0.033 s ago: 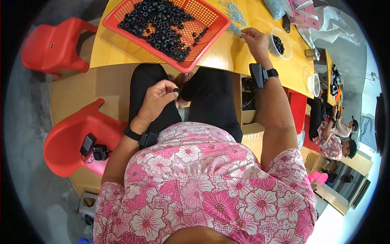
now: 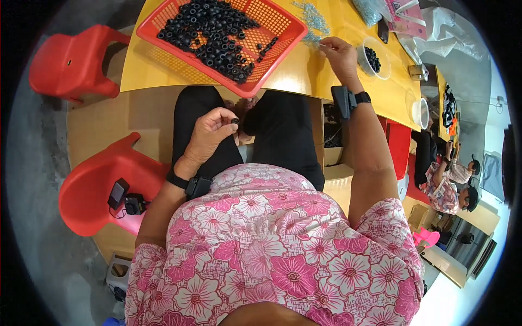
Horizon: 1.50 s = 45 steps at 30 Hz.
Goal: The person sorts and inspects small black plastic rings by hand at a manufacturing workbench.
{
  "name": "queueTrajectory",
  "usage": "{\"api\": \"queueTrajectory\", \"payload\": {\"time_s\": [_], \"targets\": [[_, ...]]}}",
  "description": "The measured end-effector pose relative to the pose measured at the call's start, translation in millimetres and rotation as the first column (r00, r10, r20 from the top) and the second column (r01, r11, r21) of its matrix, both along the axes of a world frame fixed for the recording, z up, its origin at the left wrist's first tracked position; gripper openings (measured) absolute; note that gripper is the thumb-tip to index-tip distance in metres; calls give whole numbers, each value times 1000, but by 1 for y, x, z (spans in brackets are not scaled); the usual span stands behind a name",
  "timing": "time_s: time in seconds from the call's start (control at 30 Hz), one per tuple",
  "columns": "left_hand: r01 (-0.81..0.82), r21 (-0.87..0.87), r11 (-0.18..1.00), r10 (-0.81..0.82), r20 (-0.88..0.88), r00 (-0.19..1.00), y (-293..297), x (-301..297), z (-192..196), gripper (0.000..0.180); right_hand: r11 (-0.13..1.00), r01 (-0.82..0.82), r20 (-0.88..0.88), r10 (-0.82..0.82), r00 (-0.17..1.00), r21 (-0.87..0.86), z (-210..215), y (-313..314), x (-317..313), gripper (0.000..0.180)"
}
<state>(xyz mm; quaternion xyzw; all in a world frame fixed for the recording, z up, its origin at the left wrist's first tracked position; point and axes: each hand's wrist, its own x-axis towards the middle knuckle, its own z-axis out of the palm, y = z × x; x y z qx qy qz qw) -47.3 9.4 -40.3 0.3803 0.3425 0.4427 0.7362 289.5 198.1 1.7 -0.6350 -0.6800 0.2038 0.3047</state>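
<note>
Bright daylight, sharp centre, fisheye-bent dark rim.

A yellow tabletop [image 2: 304, 70] curves across the upper part of the view. On its left part sits a red plastic mesh basket [image 2: 283, 24], its near corner overhanging the tabletop's front edge, heaped with small black rubber rings [image 2: 206, 27]. Just right of the basket lies a scatter of small pale metal parts [image 2: 312, 19]. Further right stands a clear round bowl [image 2: 365, 60] of black pieces, then a small metal box [image 2: 417, 71] and a white round container [image 2: 420, 112].
</note>
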Motion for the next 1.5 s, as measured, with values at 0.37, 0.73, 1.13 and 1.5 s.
{"api": "queueTrajectory", "payload": {"time_s": [0.37, 0.73, 1.13, 1.5], "targets": [[-39, 23, 999, 42, -142, 989, -1, 0, -7, 13, 999, 12, 136, -19, 991, 53, -16, -5, -26, 15], [-31, 50, 998, 38, -142, 989, -1, 2, -8, 13, 1000, 27, -109, -26, 994, 10, -23, -16, -5, 20], [-46, 42, 998, 52, -156, 986, -2, 1, -8, 13, 995, -15, 124, 2, 992, 98, -19, -20, -17, 18], [-69, 55, 996, 77, -170, 982, -4, 2, -6, 13, 971, -184, 380, 114, 918, 154, -14, -28, -22, 14]]}}
